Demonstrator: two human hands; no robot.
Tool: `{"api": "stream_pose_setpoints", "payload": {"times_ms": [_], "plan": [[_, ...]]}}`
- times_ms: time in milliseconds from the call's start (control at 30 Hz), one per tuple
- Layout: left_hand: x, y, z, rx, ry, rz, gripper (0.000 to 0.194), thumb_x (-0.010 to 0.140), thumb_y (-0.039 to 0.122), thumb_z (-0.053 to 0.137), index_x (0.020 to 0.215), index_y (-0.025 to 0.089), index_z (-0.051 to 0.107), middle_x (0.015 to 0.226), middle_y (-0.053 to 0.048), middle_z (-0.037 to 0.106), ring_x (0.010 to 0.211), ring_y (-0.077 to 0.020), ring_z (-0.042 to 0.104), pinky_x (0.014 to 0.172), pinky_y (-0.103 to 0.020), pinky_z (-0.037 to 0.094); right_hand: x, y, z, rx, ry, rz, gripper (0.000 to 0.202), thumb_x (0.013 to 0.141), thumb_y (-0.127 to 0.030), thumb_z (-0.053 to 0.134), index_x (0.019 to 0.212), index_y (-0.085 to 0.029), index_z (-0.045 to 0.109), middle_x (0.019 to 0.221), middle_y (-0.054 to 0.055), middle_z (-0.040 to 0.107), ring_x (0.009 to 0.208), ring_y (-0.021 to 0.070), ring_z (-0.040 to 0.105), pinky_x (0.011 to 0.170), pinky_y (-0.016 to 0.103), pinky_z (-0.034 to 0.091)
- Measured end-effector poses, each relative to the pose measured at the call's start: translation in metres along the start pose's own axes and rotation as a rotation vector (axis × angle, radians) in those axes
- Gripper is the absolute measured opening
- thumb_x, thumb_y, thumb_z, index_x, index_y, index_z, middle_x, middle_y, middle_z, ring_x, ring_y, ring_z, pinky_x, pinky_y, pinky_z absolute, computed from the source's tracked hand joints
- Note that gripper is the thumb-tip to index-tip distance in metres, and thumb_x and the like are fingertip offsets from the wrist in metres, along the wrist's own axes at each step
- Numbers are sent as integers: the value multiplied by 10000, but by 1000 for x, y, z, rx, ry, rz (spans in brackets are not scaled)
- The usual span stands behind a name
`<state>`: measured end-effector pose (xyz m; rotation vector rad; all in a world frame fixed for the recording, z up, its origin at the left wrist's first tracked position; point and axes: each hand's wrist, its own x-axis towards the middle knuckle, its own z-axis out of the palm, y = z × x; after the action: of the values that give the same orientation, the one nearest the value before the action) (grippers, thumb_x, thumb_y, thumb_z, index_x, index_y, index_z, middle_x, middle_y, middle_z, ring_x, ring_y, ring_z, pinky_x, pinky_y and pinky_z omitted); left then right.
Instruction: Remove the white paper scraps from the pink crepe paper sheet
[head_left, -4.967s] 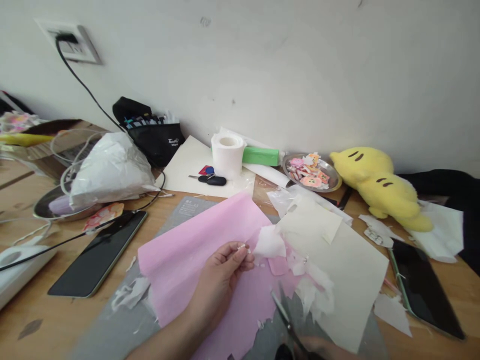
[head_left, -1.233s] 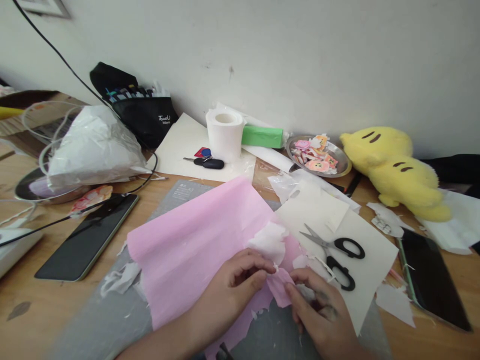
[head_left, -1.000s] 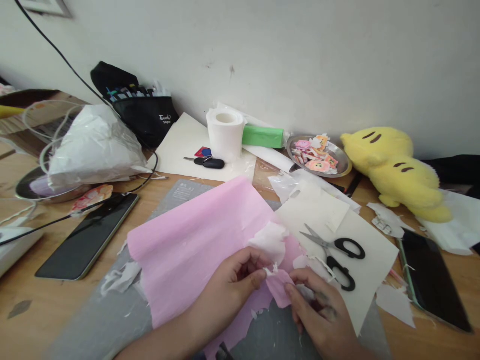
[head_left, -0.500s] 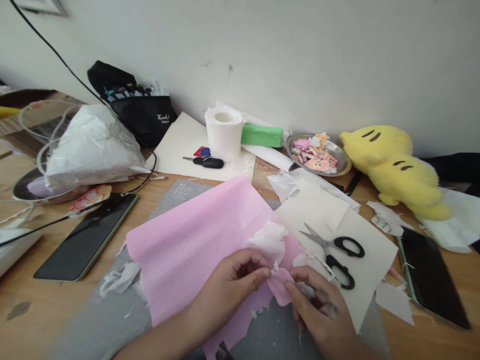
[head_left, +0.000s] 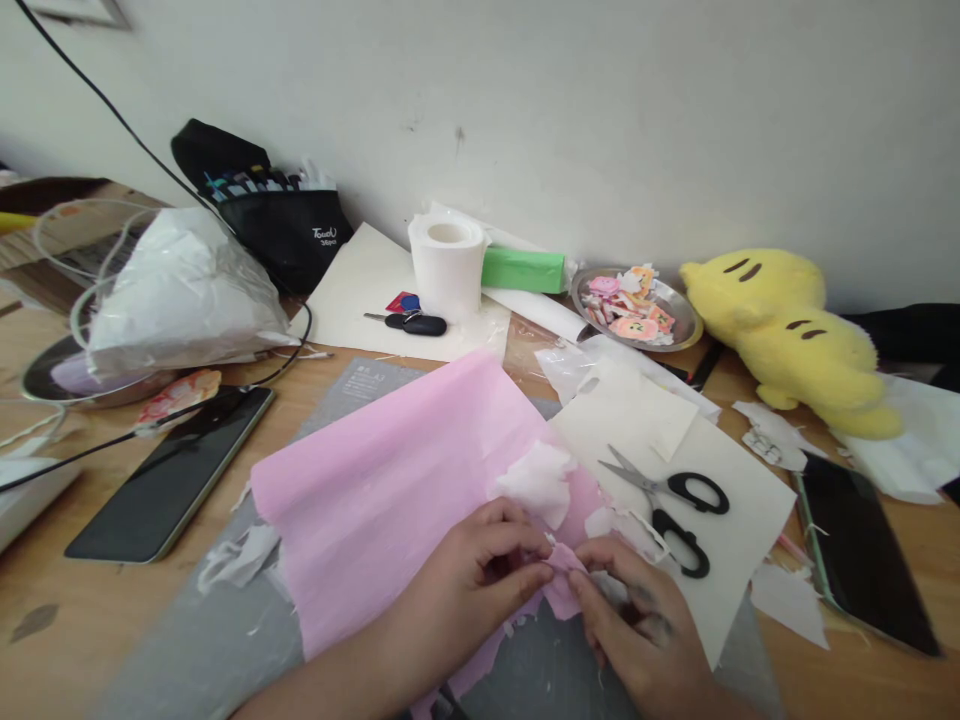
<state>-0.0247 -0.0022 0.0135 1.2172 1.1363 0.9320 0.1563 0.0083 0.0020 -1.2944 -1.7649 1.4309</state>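
Note:
A small pink paper piece (head_left: pixel 562 588) is pinched between both hands near the lower middle. My left hand (head_left: pixel 487 570) grips its left edge with thumb and forefinger. My right hand (head_left: pixel 645 615) has its right side between thumb and fingers. Beneath and behind them lies a large pink sheet (head_left: pixel 382 480), ragged along its lower right edge. A torn white piece (head_left: pixel 536 483) rests on that sheet. Black-handled scissors (head_left: pixel 660 488), blades apart, lie on cream paper (head_left: pixel 739 540) to the right of the hands.
Phones (head_left: pixel 176 475) (head_left: pixel 870 560) lie on both sides. Farther back are a white roll (head_left: pixel 448 265), keys (head_left: pixel 416 324), a green block (head_left: pixel 523 270), a metal dish (head_left: pixel 694 335) of cutouts and a yellow plush (head_left: pixel 795 340). A plastic bag (head_left: pixel 180 290) and black pen case (head_left: pixel 281 235) stand left.
My left fingers have moved slightly right, closer to my right fingers. The small pink piece between them looks more crumpled, and less of it shows.

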Motion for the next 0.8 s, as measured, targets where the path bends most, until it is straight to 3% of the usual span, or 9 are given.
{"api": "stream_pose_setpoints", "payload": {"times_ms": [200, 333, 500, 800], "plan": [[-3, 0, 1, -20, 63, -77, 74, 799, 205, 581, 862, 184, 614, 820, -12, 560, 794, -175, 527, 730, -297, 404, 2, -1, 1, 52, 5, 39, 270, 873, -434, 513, 769, -192, 575, 475, -61, 430, 376, 86, 422, 352, 167, 321], [-3, -2, 0, -52, 101, -142, 161, 792, 255, 612, 939, 197, 582, 805, 9, 558, 758, -165, 504, 701, -289, 396, 3, -3, 1, 40, -6, 50, 285, 871, -440, 506, 771, -185, 586, 471, -59, 428, 369, 87, 423, 347, 166, 324], [-3, 0, -1, -11, 37, -95, 118, 816, 265, 583, 901, 190, 616, 841, -18, 592, 779, -180, 527, 707, -302, 397, 3, -4, 0, 1, 18, -1, 265, 867, -413, 515, 743, -192, 594, 473, -52, 441, 374, 93, 432, 345, 174, 333], [-3, 3, 0, 41, 22, -22, 97, 829, 232, 549, 757, 185, 592, 808, -34, 582, 782, -188, 540, 729, -314, 405, 4, -4, 1, 2, 14, -10, 266, 871, -416, 512, 747, -193, 587, 471, -56, 435, 374, 86, 428, 336, 160, 323]]}}
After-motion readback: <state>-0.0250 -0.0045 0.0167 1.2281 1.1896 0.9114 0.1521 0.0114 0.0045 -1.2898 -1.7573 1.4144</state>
